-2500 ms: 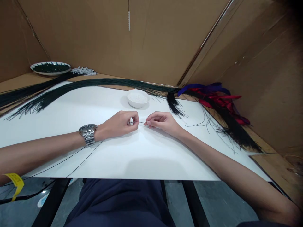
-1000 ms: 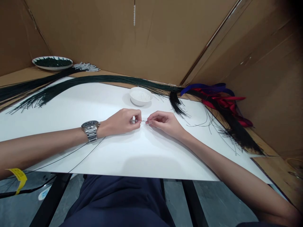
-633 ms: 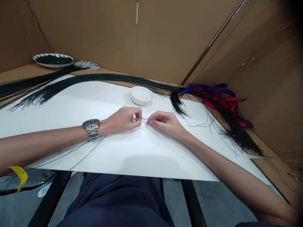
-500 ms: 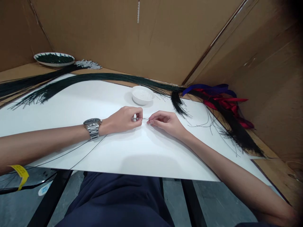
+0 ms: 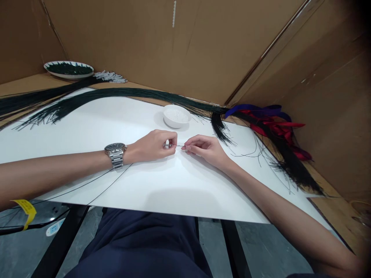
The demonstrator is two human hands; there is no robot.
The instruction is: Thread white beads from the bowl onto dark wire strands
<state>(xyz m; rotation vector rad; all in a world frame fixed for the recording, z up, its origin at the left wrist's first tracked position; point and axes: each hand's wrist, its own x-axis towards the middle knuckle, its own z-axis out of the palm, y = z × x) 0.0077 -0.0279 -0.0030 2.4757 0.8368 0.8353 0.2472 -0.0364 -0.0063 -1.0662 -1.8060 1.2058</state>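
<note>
And here are the 2 hands, close together but apart: the left hand (image 5: pixel 153 146) pinches a thin cord (image 5: pixel 179 145), and the right hand (image 5: pixel 207 149) grips it too, fingertips closed. The cord spans the small gap between them! Small beads (image 5: pixel 167 146) show inside the left hand's curl, so some threading looks done; how many, I cannot tell.

Just beyond the hands, a bowl (image 5: pixel 176 123) holds white bits, so supply is left. Past it sweeps a long bundle (image 5: pixel 130 92), no beads visible on it. Far beyond the left hand, beaded ends (image 5: pixel 113 77) seem finished, beside a plate (image 5: pixel 69 76) of dark green pieces. Out beyond the right hand: a black tuft (image 5: pixel 217 123) and red ribbon (image 5: pixel 285 131). Overall, I'd say partway.
</note>
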